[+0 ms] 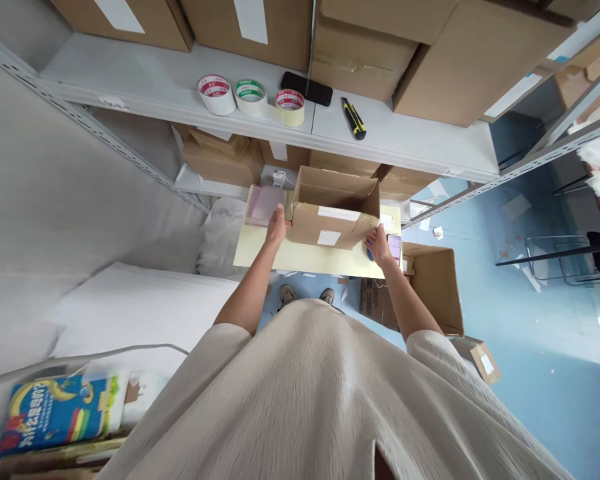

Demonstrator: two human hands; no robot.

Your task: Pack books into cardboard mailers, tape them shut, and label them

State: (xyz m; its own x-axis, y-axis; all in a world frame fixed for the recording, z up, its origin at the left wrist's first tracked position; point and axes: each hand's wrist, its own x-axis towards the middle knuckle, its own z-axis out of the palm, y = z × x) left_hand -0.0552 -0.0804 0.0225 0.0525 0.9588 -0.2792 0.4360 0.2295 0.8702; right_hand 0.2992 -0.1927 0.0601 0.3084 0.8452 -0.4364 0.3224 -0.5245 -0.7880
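An oblong cardboard box (336, 225) with straight walls, an open top and smooth white paper labels is at the middle of the pale yellow, matt tabletop (257, 248). The left hand (277, 227) is at its left end, thumb up, fingers partly hidden; the right hand (379, 245) curls by its right front corner. I cannot tell whether either grips it. Left of the box lies a flat, glossy pinkish pack (265, 205); by the right hand, a slim phone (394, 247). Filmy, crumpled white sheeting (220, 237) bunches beyond the tabletop's left end. Above, a smooth grey metal shelf (410, 137) bears three ring-shaped tape rolls (251, 108) and a ribbed yellow-and-black cutter (353, 119).
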